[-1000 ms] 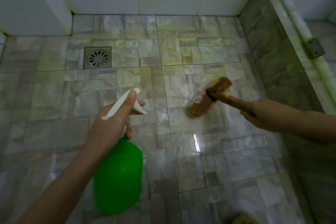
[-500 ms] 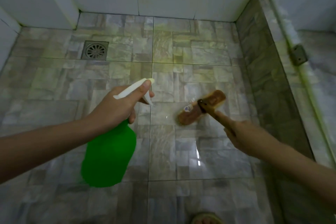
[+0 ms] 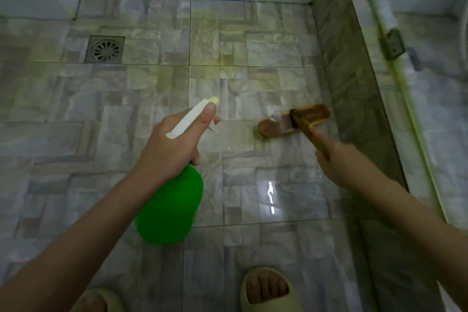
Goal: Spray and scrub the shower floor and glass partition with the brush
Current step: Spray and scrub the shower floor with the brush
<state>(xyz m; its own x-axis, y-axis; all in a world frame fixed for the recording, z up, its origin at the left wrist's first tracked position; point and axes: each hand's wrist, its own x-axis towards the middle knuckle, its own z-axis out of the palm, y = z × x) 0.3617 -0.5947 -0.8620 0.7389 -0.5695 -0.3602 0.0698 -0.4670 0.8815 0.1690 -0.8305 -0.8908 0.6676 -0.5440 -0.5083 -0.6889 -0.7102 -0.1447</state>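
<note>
While both hands (image 3: pixel 174 144) (image 3: pixel 336 162) stay clenched on spray bottle (image 3: pixel 169 208) and brush (image 3: pixel 293 120), slippers (image 3: pixel 268 289) have appeared.

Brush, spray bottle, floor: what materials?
Brush: looks like wood, brown grain, worn matte, held by the right hand.
Spray bottle: likely plastic, glossy green body, white trigger head, in the left hand.
Shower floor: stone-look tile with grout lines, wet sheen.
</note>
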